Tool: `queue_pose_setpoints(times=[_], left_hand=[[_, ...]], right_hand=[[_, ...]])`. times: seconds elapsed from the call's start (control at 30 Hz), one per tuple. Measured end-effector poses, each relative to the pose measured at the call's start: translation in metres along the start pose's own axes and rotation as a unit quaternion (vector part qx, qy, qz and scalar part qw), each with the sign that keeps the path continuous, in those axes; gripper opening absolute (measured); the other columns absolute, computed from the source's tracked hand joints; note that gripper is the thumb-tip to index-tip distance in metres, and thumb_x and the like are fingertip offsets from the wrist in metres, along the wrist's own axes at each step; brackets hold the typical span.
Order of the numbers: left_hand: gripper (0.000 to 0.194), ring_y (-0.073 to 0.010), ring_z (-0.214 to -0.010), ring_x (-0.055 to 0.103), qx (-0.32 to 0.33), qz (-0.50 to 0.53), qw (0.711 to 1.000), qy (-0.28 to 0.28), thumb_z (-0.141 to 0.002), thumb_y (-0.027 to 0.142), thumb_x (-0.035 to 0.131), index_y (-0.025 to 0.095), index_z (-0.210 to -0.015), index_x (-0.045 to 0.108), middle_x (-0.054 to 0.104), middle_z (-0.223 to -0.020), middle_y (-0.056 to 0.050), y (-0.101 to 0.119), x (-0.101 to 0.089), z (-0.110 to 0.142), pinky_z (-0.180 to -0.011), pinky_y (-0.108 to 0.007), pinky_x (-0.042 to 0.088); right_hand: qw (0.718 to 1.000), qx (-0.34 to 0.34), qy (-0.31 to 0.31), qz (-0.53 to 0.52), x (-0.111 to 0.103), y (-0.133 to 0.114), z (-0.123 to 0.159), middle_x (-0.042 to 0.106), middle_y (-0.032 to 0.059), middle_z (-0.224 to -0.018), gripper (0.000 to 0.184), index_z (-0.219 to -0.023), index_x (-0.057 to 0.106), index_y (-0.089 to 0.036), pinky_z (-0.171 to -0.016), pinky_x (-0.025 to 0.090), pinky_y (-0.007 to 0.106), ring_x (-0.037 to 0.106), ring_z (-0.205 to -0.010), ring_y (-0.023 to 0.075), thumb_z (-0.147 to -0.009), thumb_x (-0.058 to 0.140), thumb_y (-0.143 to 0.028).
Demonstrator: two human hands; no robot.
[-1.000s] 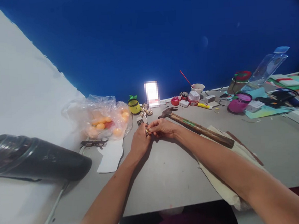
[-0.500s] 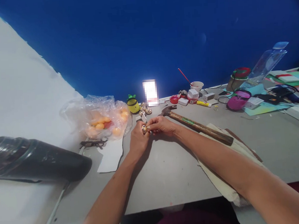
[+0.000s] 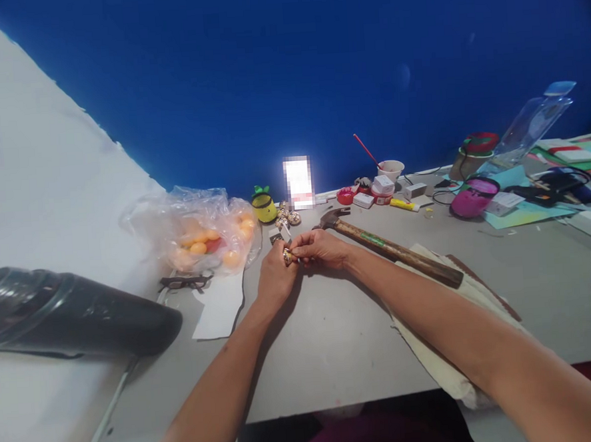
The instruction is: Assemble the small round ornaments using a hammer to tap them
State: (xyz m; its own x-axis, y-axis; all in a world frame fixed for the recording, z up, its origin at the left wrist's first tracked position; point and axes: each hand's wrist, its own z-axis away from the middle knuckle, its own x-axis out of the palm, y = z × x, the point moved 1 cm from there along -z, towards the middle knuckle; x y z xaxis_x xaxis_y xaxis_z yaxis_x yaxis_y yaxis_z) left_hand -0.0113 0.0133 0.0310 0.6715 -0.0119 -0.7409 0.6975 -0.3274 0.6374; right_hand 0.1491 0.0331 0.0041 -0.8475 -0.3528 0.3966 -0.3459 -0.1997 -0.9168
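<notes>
My left hand [image 3: 275, 275] is closed around a small shiny gold-and-dark patterned ball [image 3: 287, 256]. The fingers of my right hand [image 3: 323, 249] are pinched together against the ball's right side; whatever they grip is too small to make out. Both hands meet just above the grey table [image 3: 333, 339]. Behind them lies a cluster of similar gold balls [image 3: 293, 218], beside a small white-and-dark box [image 3: 276, 235]. A claw hammer [image 3: 397, 250] rests to the right of my right hand, its handle slanting toward me.
On the left are a clear plastic bag [image 3: 190, 217] with orange balls, eyeglasses [image 3: 185, 282], white paper [image 3: 220, 305] and a large dark cylinder [image 3: 91, 313]. A yellow pot [image 3: 264, 209] stands behind. A cream cloth [image 3: 433, 346] lies under my right forearm; a paper cup [image 3: 390, 170] is farther back.
The patterned ball has turned slightly between my fingers. Both hands keep almost the same place and grip, and the whole view has shifted very little.
</notes>
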Motion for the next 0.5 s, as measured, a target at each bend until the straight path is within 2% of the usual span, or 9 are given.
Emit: queue_pose_setpoints(times=[0.3, 0.5], left_hand=[[0.011, -0.0240, -0.083, 0.065, 0.015, -0.072, 0.997, -0.011, -0.088, 0.015, 0.057, 0.023, -0.086, 0.049, 0.068, -0.089, -0.005, -0.0046, 0.0021, -0.0003, -0.069, -0.032, 0.039], [0.012, -0.0253, -0.085, 0.066, 0.013, -0.076, 0.997, -0.011, -0.089, 0.015, 0.057, 0.024, -0.087, 0.049, 0.070, -0.090, -0.006, -0.0048, 0.0037, -0.0003, -0.069, -0.033, 0.039]], right_hand=[[0.999, 0.015, 0.020, 0.024, 0.0015, 0.0000, 0.0005, 0.073, 0.0031, -0.072, 0.028, -0.078, 0.075, -0.015, -0.052, 0.043, 0.019, 0.055, -0.056, 0.0077, -0.062, 0.093, -0.030], [1.000, 0.021, 0.019, 0.011, 0.0019, -0.0004, 0.0007, 0.072, 0.0025, -0.070, 0.030, -0.077, 0.074, -0.015, -0.050, 0.042, 0.018, 0.055, -0.054, 0.0075, -0.060, 0.094, -0.028]])
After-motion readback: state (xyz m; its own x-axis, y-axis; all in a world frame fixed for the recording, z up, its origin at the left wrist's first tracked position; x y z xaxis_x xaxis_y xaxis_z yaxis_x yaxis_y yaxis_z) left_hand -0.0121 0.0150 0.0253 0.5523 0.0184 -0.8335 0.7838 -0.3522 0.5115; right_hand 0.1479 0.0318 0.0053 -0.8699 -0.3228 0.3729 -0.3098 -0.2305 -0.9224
